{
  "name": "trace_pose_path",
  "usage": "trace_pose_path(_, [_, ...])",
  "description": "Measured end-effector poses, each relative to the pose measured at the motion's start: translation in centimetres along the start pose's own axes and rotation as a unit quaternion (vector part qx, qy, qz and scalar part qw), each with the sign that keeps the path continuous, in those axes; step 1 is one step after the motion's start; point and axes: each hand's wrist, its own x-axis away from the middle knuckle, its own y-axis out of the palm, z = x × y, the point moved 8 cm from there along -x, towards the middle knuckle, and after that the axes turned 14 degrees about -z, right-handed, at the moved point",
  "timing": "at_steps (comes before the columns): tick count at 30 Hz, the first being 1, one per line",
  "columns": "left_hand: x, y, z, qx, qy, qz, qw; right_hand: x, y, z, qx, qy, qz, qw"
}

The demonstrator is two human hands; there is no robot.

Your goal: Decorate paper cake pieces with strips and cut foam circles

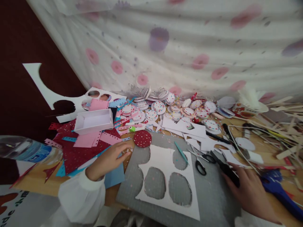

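Note:
My left hand (pixel 110 161) hovers over or rests on coloured paper sheets at the left of the mat, fingers loosely bent and apart, holding nothing. Just beyond its fingertips lies a dark red paper disc with white dots (pixel 142 138). At the mat's right side, my right hand (pixel 252 189) has its thumb and fingers around the black handle of a utility knife (pixel 228 173), whose tip points away to the left. Between the hands, a white card with round cut-outs (pixel 167 171) lies flat on the grey cutting mat (pixel 213 201).
Black-handled scissors (pixel 201 167) and a teal strip (pixel 181 153) lie on the mat. Decorated discs (pixel 158 107) pile along the curtain. A white box (pixel 94 121) and water bottle (pixel 30 149) stand left; a blue glue gun (pixel 281 189) and wooden sticks (pixel 292 145) lie right.

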Motion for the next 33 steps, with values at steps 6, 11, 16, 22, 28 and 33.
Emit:
trace_pose_path(6, [-0.8, -4.1, -3.1, -0.101, -0.044, 0.142, 0.984, -0.6, -1.7, -5.3, -0.066, -0.110, -0.001, 0.992])
trace_pose_path(11, [-0.2, -8.6, -9.6, -0.280, -0.239, 0.211, 0.906, -0.7, -2.2, -9.6, -0.109, -0.172, -0.040, 0.978])
trace_pose_path(16, [-0.9, -8.4, -13.3, -0.290, -0.282, 0.128, 0.905, -1.5, -2.8, -9.3, -0.120, -0.164, -0.029, 0.979])
trace_pose_path(22, [-0.8, -9.0, -11.3, -0.290, -0.246, 0.155, 0.912, -3.1, -3.9, -5.5, -0.105, -0.127, -0.020, 0.986])
trace_pose_path(28, [1.5, -9.1, -5.0, -0.290, -0.147, 0.172, 0.930, -3.9, -5.5, -1.7, -0.083, -0.098, 0.021, 0.991])
trace_pose_path(33, [3.6, -7.1, -0.1, -0.207, -0.068, 0.151, 0.964, -10.3, -2.1, 2.8, -0.037, 0.007, -0.111, 0.993])
